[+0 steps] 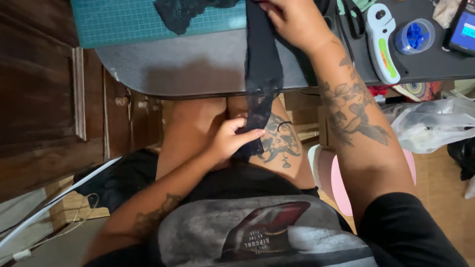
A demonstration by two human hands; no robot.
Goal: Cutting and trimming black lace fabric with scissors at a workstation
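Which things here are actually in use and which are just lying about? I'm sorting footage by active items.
In use:
- black lace strip, hanging off the table edge
- left hand, pinching its lower end
- right hand, holding its upper part on the table

Lying about:
- black lace piece on the green cutting mat
- rotary cutter
- scissors
- blue round container
- plastic bag
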